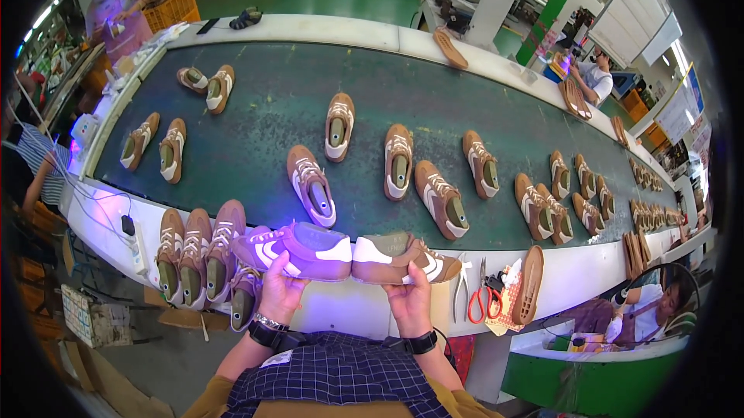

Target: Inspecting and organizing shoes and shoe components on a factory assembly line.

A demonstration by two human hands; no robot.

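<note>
My left hand [280, 292] is closed on a brown sneaker [325, 261] with white side stripes, tinted violet by a light. In my right hand [411, 303] is a second brown sneaker [381, 269], with its toe to the right. The two sneakers are held level, heel to heel and about touching, over the near edge of the conveyor. A greenish last fills the opening of each. Left of my left hand, several similar sneakers [195, 251] stand side by side on the white rim, one lower sneaker [245, 294] close to my wrist.
Several sneakers [338, 127] are spread over the dark green conveyor belt [256, 100]. Right of my right hand lie pliers [461, 288], red-handled scissors [484, 302] and a tan shoe sole [529, 282]. A cable [97, 195] crosses the left rim. Co-workers sit beyond the belt and at lower right.
</note>
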